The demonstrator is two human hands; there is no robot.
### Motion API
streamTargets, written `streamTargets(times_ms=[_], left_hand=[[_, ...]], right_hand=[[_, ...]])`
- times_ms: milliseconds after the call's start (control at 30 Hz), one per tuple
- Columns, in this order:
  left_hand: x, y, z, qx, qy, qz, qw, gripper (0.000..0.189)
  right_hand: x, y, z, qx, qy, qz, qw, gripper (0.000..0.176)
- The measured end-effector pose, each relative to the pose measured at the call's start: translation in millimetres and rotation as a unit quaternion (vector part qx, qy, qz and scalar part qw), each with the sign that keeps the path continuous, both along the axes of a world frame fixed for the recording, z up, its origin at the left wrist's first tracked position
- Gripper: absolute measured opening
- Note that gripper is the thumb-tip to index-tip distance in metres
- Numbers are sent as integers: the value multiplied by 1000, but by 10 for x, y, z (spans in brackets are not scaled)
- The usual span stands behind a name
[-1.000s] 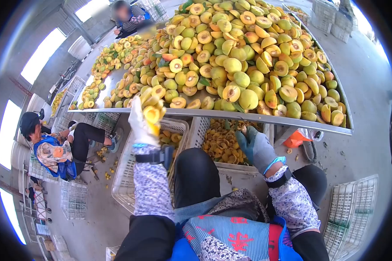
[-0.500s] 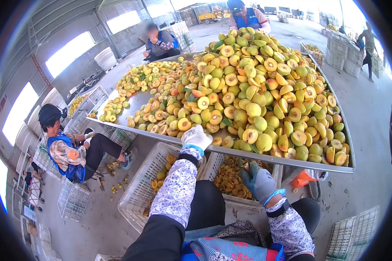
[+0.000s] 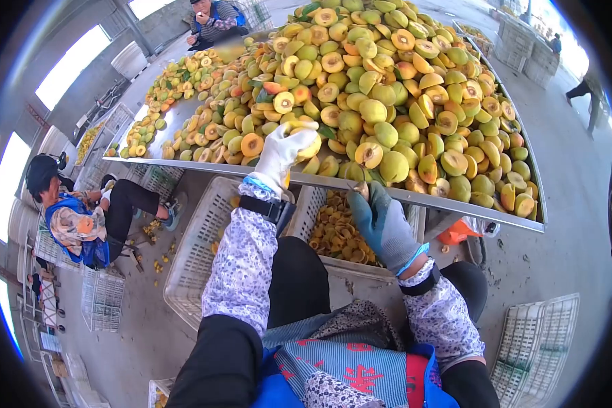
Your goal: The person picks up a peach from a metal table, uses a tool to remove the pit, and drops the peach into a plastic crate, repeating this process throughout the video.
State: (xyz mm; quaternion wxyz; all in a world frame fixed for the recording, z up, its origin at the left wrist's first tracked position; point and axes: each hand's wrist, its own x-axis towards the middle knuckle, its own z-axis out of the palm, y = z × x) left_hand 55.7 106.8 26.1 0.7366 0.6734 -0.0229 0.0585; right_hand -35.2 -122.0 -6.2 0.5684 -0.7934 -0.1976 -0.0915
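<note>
My left hand [image 3: 279, 155], in a white glove, is closed around a yellow-green peach [image 3: 311, 148] at the near edge of the heap. Whether that peach is whole or halved is partly hidden by my fingers. Lower and to the right, my right hand [image 3: 385, 228] wears a grey-blue glove. Its fingers are closed on a small tool with a brown end [image 3: 358, 191]; most of it is hidden. The large heap of peaches [image 3: 381, 112], many cut in half with pits showing, lies on a metal-edged table [image 3: 449, 202] in front of me.
Below the table edge stand a white crate [image 3: 190, 262] and another crate [image 3: 304, 214] holding cut peach pieces [image 3: 340, 234]. A co-worker [image 3: 81, 221] sits at the left, another person [image 3: 214, 24] behind the table. Stacked crates [image 3: 534, 350] lie at lower right; an orange bag [image 3: 455, 232] is under the table.
My left hand has gone from a closed position at the table edge up to the heap and now grips a peach. The right hand has risen towards the edge. The view has tilted downward.
</note>
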Motion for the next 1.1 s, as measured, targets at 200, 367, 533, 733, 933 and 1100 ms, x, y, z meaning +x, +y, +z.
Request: streamTargets(times_ms=[200,367,533,733,933,1100], left_hand=[[-464,-853,109,-67,-101,47,992,25],[-530,-879,-79,-296,-40,-71,952,43],[-459,-707,-288,170,-257,95,946,43],[-530,-818,-234,-325,-65,-82,940,46],[-589,-850,-101,-342,-33,5,939,43],[-558,-793,-209,-371,-41,-29,927,45]], right_hand=[[98,130,57,122,-8,1,993,21],[174,75,7,63,20,-34,997,23],[196,105,-30,9,-5,-65,998,22],[167,248,-106,-29,-16,-37,999,19],[91,218,-6,-38,7,-15,999,23],[125,266,-151,13,18,10,1000,26]])
